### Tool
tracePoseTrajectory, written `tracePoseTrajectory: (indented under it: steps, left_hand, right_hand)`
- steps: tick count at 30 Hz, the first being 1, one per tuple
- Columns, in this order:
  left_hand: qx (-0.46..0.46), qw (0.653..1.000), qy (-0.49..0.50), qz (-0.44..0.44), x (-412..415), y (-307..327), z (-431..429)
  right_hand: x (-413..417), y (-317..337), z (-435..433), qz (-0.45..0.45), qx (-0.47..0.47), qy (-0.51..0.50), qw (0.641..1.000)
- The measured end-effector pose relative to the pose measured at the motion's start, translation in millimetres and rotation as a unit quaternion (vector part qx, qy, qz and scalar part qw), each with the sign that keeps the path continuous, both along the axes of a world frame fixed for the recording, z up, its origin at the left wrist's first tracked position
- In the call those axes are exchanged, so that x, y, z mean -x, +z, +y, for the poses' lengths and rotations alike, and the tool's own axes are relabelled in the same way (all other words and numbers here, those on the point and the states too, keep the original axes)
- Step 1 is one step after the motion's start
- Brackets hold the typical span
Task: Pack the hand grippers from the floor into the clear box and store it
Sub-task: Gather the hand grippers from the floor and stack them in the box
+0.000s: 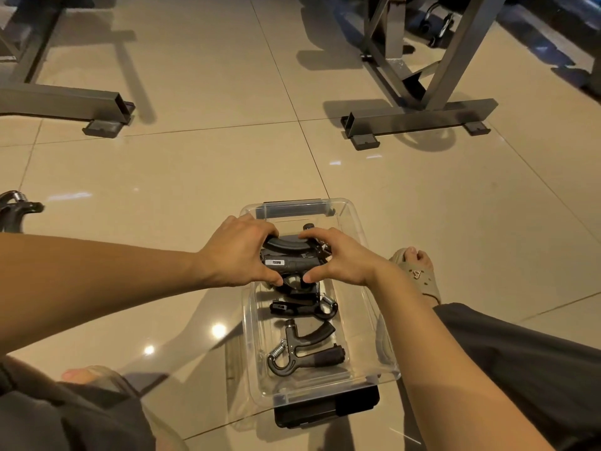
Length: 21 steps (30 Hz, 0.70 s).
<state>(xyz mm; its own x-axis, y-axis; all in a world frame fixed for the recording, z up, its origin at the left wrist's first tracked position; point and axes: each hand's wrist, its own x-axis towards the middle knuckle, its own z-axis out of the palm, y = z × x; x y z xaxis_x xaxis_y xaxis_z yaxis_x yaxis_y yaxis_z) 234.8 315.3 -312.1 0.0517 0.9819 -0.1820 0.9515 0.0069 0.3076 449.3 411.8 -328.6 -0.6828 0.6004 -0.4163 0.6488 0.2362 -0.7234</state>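
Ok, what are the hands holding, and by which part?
A black hand gripper, above the clear box: left hand grips its left end, right hand its right end.

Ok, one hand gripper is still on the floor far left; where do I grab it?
On that hand gripper, probably the black handle pointing right toward the clear box, from above: it lies flat on the tile, free around. The rest is cut off.
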Motion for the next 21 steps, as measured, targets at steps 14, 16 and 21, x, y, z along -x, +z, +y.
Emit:
tracePoseTrajectory:
  steps: [14, 16, 21]
  left_hand:
    - [0.059, 0.983, -0.071, 0.159, 25.4, -3.9, -22.7]
    - [0.080, 0.983, -0.070, 0.150, 27.3, -5.5, -25.5]
    - [0.105, 0.983, -0.077, 0.129, 32.6, -4.3, -28.6]
  right_hand:
    - [1.0, -59.1, -37.5, -0.219, -0.096, 0.025, 0.971]
    - [2.9, -72.3, -42.6, -0.229, -0.094, 0.003, 0.969]
    - [0.3, -96.5, -52.3, -0.199, -0.089, -0.036, 0.975]
